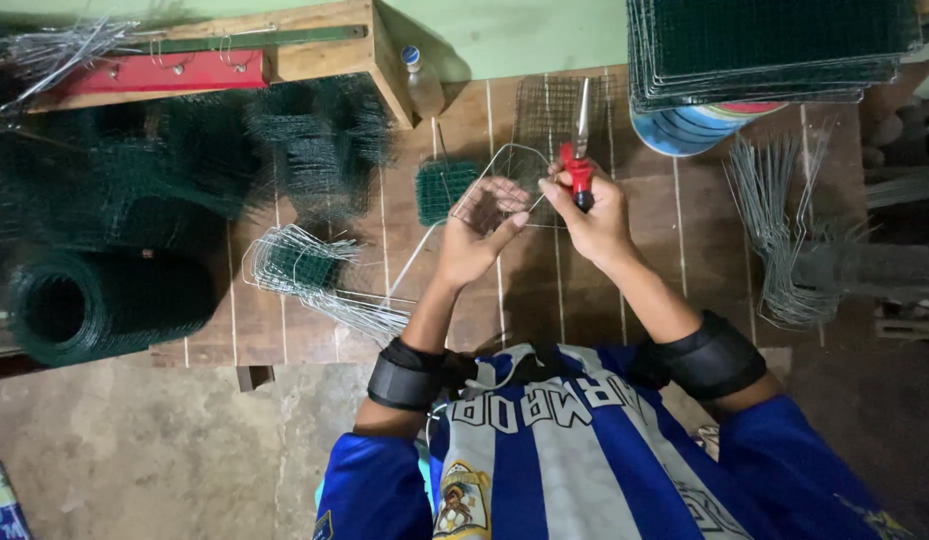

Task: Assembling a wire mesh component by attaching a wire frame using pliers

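Two hands are busy over a wooden slat surface [645, 250]. Far left there's a roll of dark green mesh [95, 305], then a bundle of bent wire pieces [305, 270]. The left hand [477, 240] has its fingers curled up around a small wire frame [500, 185], holding it just above the surface. The right hand [593, 215] is closed tight on red-handled pliers [580, 160], tips pointing away, right beside the frame. Over on the right lies loose grey wire [775, 230], with stacked green mesh panels [770, 40] beyond it.
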